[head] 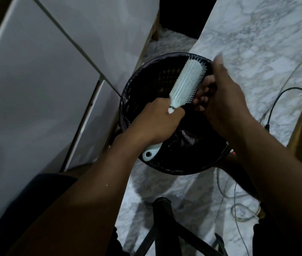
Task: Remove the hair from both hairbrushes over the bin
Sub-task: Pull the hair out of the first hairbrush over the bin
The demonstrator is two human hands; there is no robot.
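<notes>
**Pale brush held over the bin, right fingers at the bristles**

The left hand point(157, 122) is wrapped closed around the handle of a pale hairbrush point(187, 84), whose head points up toward one o'clock while the handle's end with its hanging hole sticks out below the wrist toward seven o'clock. The brush sits directly above the round, dark bin point(133, 85), which is lined with a black bag. The bristles face up and to the right.

The right hand point(222, 97) comes in from three o'clock, its fingers point(203, 91) curled against the lower right edge of the bristle pad. They look narrowly pinched, but whether they actually hold any hair cannot be told; the light is dim and no strands are clearly visible. Only one brush is in view, so the second is presumably yet to be done or lies out of sight.

Risks from here, as a judgement: the brush head reaches close to the bin's rim at one o'clock, so hair pulled outward toward the right could drop onto the marble floor point(257, 43) rather than into the bag. Loose cables point(275, 100) lie on that floor at three to five o'clock, where stray hair would tangle. A sharp tug on knotted hair could also twist the brush in the left grip or bend bristles.
</notes>
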